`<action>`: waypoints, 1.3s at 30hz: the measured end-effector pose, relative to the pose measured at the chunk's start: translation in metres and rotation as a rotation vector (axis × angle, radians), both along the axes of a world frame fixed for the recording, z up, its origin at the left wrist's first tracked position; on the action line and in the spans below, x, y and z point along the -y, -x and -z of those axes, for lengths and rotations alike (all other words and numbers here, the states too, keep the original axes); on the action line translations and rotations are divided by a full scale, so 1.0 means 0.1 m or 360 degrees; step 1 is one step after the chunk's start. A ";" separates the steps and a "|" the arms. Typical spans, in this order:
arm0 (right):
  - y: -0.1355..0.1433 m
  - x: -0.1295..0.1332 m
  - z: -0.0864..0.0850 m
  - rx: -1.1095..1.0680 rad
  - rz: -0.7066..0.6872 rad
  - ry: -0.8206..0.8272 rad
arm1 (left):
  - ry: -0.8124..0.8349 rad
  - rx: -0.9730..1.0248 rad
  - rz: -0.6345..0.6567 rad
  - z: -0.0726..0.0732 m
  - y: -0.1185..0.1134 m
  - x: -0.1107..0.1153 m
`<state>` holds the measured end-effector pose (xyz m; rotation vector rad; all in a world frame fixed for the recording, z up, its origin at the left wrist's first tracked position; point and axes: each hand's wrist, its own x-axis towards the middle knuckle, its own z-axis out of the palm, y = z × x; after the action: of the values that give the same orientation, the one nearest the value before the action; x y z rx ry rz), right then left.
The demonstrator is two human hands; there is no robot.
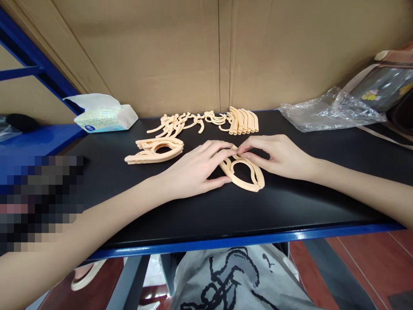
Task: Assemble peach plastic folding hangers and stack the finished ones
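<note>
A beige plastic folding hanger (244, 185) lies folded on the black tabletop, its curved arms forming a loop. My left hand (201, 165) grips its left side, with the thumb at the lower edge and the fingers over the top. My right hand (277, 155) pinches the upper end near the left fingertips; the fingers cover that part. Left of my hands rests a small stack of folded hangers (171, 154). Behind are loose hook pieces (176, 125) and a row of curved hanger arms (243, 120).
A tissue pack (105, 118) stands at the back left. Clear plastic wrap (332, 112) and a bag (383, 86) lie at the right. A cardboard wall (161, 56) closes off the back. The table's blue edge (245, 242) runs along the front.
</note>
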<state>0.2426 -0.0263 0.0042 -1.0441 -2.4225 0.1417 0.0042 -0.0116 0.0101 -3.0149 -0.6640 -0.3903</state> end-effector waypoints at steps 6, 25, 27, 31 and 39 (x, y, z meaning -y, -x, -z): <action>-0.02 -0.05 0.02 -0.0344 -0.0474 0.0748 | 0.0088 -0.0056 -0.0058 0.01 0.01 0.01; 0.01 -0.11 0.08 -0.0147 0.0058 0.0286 | 0.0118 -0.0053 -0.0056 -0.01 -0.01 0.01; 0.01 -0.10 0.07 -0.0246 0.0064 0.0545 | 0.0016 -0.0023 -0.0067 -0.02 -0.02 0.01; 0.00 -0.08 0.04 -0.0471 -0.0041 0.0997 | -0.0186 0.0017 -0.0070 -0.06 -0.02 0.04; 0.02 -0.04 -0.03 -0.0655 -0.0142 0.1408 | -0.0319 0.0011 -0.0017 -0.09 -0.02 0.07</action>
<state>0.2402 -0.0225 0.0073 -1.0866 -2.0080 1.4028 0.0063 -0.0188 0.0194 -2.8213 -0.6019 -0.4389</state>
